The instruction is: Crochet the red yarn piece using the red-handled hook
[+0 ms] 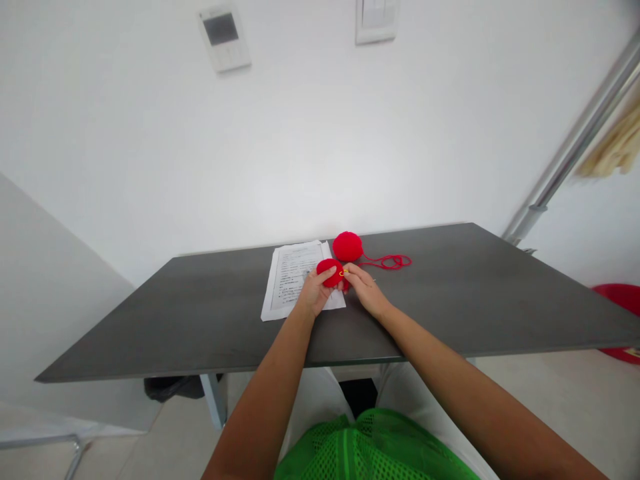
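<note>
A round red crochet piece [328, 271] is held in my left hand [314, 291], with the thumb lying across its front. At its right edge shows a small yellow ring, like a stitch marker [343, 273]. My right hand [364, 288] is closed, its fingertips meeting the piece beside the ring. A thin crochet hook [374, 280] pokes out past the right hand; most of it is hidden by the fingers. Just behind the hands sits a red ball of yarn [347, 247], and its loose strand [393, 262] lies in loops to the right.
Printed sheets [280, 293] lie under and left of my hands on the dark grey table [200, 320]. A white wall [310, 133] rises at the table's back edge. A red tub [620, 297] stands on the floor at right, and a black bag [173, 387] lies below the table.
</note>
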`<action>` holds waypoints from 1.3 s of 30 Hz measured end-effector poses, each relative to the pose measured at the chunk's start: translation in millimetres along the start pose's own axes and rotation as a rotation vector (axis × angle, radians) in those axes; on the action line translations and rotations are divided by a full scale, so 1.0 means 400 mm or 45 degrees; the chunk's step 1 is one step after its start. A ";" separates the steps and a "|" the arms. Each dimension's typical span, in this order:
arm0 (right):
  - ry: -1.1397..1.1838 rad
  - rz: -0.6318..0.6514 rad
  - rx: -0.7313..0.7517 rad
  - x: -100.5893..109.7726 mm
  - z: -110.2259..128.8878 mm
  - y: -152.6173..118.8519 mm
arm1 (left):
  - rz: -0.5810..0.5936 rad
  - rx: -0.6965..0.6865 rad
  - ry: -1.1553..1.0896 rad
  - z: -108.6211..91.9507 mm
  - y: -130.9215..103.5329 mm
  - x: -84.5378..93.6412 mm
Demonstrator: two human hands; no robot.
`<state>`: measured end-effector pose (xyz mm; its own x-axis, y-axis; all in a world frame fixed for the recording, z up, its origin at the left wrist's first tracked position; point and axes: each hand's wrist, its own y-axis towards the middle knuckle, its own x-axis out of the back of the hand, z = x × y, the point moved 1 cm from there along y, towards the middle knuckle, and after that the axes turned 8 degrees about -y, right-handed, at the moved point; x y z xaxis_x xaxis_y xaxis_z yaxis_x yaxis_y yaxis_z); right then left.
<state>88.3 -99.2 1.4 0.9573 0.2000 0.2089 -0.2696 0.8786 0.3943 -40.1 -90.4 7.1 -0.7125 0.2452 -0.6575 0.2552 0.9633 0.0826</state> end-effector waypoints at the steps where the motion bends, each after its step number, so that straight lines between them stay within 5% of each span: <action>1: 0.000 0.001 0.002 0.001 0.001 -0.001 | 0.005 0.002 0.003 0.000 0.000 -0.001; 39: -0.033 -0.014 0.011 0.012 0.006 -0.003 | 0.013 0.028 0.009 0.002 -0.001 0.005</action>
<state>92.8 -100.3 4.0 0.9572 0.1788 0.2277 -0.2600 0.8769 0.4043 -41.1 -90.2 5.0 -0.7144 0.2557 -0.6513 0.2764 0.9583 0.0730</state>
